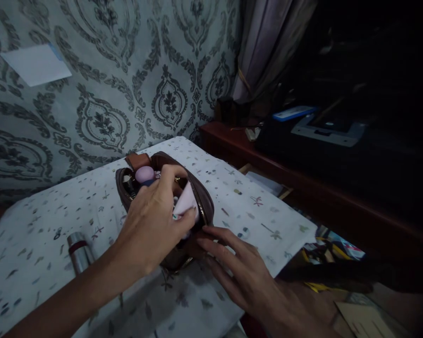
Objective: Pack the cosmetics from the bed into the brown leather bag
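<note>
A brown zippered pouch lies unzipped on the table, its mouth facing up. My left hand reaches into it, thumb and fingers curled around a pale pink folded piece; its fingertips are partly hidden inside. At the pouch's near right end, my right hand grips the edge, the thumb out of sight. Inside the pouch sit a round pink item and several small things I cannot make out. A brown strap tab stands at its far end. Left of my forearm lies a silver cylinder with a dark red band.
A patterned white cloth covers the table against a wallpapered wall. To the right stands a dark red wooden desk with a drawer pulled out. Beneath is a jumble of yellow and dark items. A white sheet hangs on the wall.
</note>
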Available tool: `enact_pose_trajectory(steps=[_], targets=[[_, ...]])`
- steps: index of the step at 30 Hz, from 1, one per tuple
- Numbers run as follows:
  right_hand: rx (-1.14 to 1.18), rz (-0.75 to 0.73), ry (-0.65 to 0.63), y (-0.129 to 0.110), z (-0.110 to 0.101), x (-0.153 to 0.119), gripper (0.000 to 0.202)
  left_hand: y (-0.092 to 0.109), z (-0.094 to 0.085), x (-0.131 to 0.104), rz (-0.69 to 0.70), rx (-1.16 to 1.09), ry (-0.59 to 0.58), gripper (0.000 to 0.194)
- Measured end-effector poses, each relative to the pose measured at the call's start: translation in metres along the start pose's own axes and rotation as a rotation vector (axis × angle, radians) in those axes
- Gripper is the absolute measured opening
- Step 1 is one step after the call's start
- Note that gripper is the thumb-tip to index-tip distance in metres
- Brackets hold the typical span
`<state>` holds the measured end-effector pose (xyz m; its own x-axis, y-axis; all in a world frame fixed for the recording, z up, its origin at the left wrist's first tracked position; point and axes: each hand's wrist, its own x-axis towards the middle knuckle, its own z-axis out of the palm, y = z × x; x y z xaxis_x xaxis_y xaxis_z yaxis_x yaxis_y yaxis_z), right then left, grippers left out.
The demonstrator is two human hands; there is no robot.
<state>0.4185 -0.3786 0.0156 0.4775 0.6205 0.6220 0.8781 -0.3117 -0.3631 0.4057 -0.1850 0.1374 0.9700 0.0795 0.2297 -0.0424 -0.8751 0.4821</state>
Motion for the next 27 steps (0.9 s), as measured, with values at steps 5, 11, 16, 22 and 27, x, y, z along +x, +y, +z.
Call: enact_pose_trajectory(steps=[5, 11, 16, 22, 27], targets=[[-0.011, 0.009, -0.001, -0.001, 0.001, -0.001, 0.036, -0.004, 0.003, 0.000, 0.113, 0.176, -0.052, 0.026], [-0.063, 0.010, 0.026, -0.002, 0.000, 0.001, 0.033, -0.003, 0.000, -0.002, 0.118, 0.213, -0.102, 0.007], [-0.070, -0.016, 0.066, -0.002, -0.002, 0.004, 0.032, 0.000, -0.003, 0.008, 0.056, 0.235, -0.128, 0.012], [-0.070, -0.001, 0.080, -0.005, -0.002, 0.007, 0.030, -0.012, -0.006, 0.026, -0.033, 0.126, -0.232, 0.008], [-0.007, 0.019, 0.084, -0.005, -0.001, 0.008, 0.030, -0.014, -0.006, 0.033, 0.027, 0.242, -0.246, 0.011]])
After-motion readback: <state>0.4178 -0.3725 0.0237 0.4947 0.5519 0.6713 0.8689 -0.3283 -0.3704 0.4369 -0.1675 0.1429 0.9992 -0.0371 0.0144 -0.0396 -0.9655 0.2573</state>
